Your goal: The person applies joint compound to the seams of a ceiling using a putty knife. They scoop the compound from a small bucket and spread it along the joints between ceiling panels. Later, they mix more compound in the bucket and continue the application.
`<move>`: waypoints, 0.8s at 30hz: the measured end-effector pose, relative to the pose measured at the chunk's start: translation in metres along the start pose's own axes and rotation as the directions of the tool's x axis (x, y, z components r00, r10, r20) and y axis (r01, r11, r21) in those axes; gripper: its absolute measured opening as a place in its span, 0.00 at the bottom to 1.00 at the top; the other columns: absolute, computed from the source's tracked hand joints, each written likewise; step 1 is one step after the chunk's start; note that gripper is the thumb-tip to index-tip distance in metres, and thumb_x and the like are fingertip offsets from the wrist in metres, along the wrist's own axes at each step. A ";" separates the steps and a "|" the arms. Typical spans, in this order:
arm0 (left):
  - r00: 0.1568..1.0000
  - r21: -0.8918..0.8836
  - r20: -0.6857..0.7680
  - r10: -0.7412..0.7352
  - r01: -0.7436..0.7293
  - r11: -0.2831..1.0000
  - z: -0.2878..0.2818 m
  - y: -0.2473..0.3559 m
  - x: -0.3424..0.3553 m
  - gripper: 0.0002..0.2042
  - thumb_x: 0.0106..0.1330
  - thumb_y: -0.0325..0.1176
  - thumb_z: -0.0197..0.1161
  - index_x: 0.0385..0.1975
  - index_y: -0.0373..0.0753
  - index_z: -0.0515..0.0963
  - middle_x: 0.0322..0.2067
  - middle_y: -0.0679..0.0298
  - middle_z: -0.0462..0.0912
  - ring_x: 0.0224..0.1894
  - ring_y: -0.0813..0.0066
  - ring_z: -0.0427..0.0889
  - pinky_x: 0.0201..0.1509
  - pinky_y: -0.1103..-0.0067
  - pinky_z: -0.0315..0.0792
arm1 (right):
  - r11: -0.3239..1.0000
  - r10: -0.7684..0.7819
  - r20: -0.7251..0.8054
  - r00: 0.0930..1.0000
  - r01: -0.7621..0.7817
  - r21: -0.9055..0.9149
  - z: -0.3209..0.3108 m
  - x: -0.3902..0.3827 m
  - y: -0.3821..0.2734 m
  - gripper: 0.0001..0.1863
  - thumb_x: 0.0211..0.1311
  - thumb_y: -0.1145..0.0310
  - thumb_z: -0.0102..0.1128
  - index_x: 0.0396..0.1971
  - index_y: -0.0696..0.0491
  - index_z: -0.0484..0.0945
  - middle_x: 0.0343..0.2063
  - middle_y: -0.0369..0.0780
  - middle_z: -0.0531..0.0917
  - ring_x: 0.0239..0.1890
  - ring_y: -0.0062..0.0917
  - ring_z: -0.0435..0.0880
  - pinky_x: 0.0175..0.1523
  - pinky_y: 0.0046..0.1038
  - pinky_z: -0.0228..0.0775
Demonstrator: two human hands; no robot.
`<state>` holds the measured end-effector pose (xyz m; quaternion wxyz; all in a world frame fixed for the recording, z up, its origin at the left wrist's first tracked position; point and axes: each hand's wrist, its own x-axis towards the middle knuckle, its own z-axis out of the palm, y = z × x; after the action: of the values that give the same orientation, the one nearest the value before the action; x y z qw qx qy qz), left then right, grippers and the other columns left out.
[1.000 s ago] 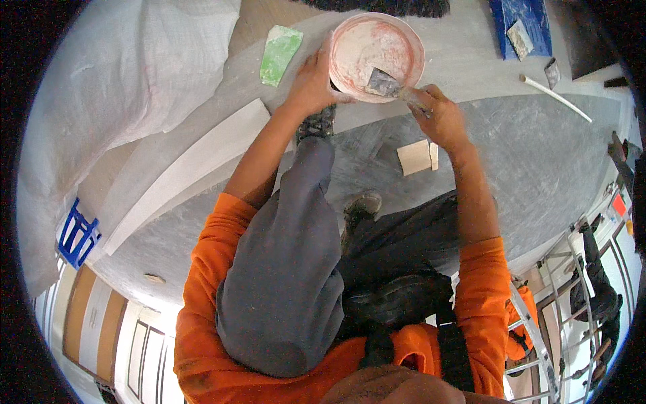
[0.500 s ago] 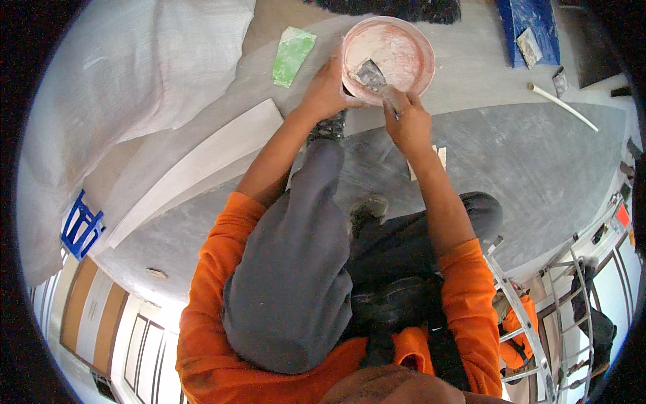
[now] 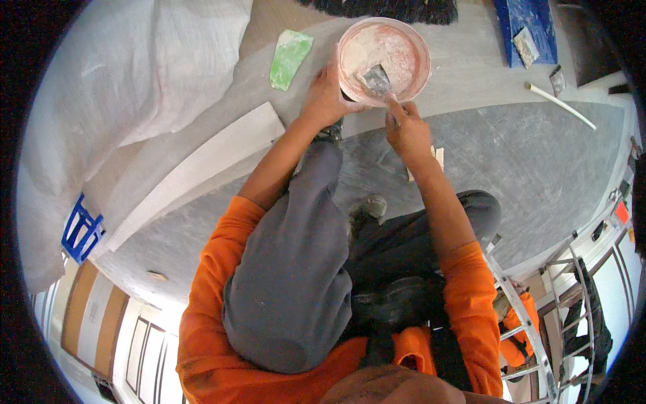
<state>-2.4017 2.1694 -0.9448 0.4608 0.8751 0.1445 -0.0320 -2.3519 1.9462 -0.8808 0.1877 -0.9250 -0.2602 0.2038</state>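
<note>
A round pinkish bucket (image 3: 424, 48), tilted so its mouth faces me, holds a pale pasty mix smeared up its inner wall. My left hand (image 3: 326, 94) grips the bucket at its left side, low down, its fingers partly hidden behind it. Closed around the handle of a putty knife (image 3: 377, 81) is my right hand (image 3: 408, 129), just below the bucket's near rim. The knife's metal blade lies inside the bucket against the mix, with some of the pale stuff on its left part.
Left of the bucket lies a green board scrap (image 3: 291, 59); a long pale strip (image 3: 202, 168) runs nearer me. White sheeting (image 3: 148, 74) covers the far left. At right are a blue dustpan-like piece (image 3: 528, 27), a white tube (image 3: 561, 106) and metal ladders (image 3: 572, 296), with a person (image 3: 518, 330) beside them.
The putty knife's blade has shifted slightly right and down within the bucket, my right hand moving a little with it. My left hand keeps its hold on the bucket.
</note>
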 end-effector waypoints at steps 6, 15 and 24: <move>0.997 0.029 0.035 -0.073 0.072 0.997 0.002 0.002 -0.001 0.72 0.39 0.55 0.86 0.79 0.31 0.40 0.69 0.42 0.70 0.69 0.40 0.72 0.74 0.55 0.64 | 0.997 0.074 0.025 0.997 -0.073 -0.032 0.006 0.032 -0.019 0.23 0.68 0.67 0.62 0.62 0.43 0.79 0.40 0.49 0.84 0.34 0.47 0.88 0.39 0.46 0.82; 0.997 -0.020 0.034 -0.067 0.067 0.998 0.001 -0.001 0.000 0.72 0.39 0.56 0.86 0.79 0.33 0.42 0.68 0.46 0.72 0.69 0.44 0.73 0.74 0.56 0.63 | 1.000 0.028 0.014 1.000 -0.028 0.014 -0.016 0.007 -0.001 0.22 0.68 0.67 0.63 0.61 0.42 0.81 0.37 0.47 0.85 0.34 0.47 0.88 0.40 0.45 0.82; 0.997 0.067 0.037 -0.062 0.059 0.996 0.002 -0.001 -0.001 0.68 0.40 0.58 0.85 0.76 0.30 0.49 0.66 0.45 0.74 0.67 0.45 0.74 0.73 0.57 0.65 | 0.995 0.101 -0.037 0.994 -0.101 0.002 0.008 0.046 -0.022 0.22 0.68 0.66 0.62 0.61 0.45 0.81 0.36 0.52 0.85 0.34 0.48 0.88 0.40 0.47 0.82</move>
<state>-2.4028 2.1684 -0.9467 0.4332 0.8843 0.1608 -0.0677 -2.3286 1.9908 -0.8907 0.1817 -0.9406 -0.2094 0.1958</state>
